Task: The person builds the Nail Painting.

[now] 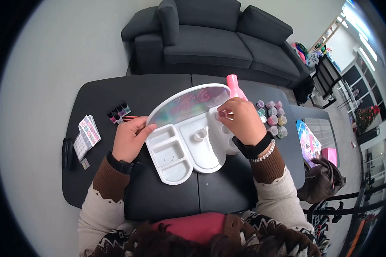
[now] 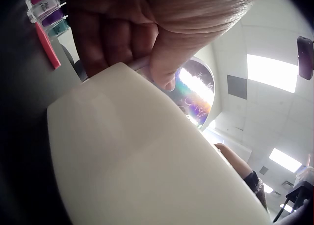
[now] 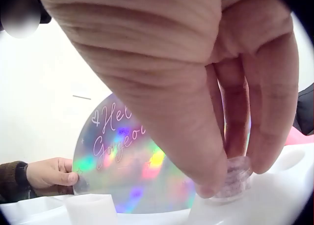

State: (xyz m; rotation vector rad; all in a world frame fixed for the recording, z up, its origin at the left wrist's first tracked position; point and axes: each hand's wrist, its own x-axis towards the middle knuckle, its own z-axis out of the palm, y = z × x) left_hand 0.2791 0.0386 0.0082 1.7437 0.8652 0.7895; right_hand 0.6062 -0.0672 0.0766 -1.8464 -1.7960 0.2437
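Observation:
A white tray (image 1: 169,174) with compartments and round wells carries an upright, iridescent lettered panel (image 1: 180,105). My left hand (image 1: 131,139) grips the panel's left edge, thumb in front; the left wrist view shows the fingers (image 2: 117,38) behind it. At the tray's right side my right hand (image 1: 245,122) pinches a small clear jar (image 3: 234,178) with glittery contents between thumb and fingers, at a round well. Whether the jar touches the bottom of the well is hidden. A white ring-shaped holder (image 1: 200,135) stands in the middle section.
Small glitter jars (image 1: 272,120) stand right of the tray, a pink bottle (image 1: 235,87) behind it. Polish bottles (image 1: 119,113), sticker sheets (image 1: 88,130) and a black case (image 1: 67,153) lie left. A grey sofa (image 1: 210,45) is beyond the table.

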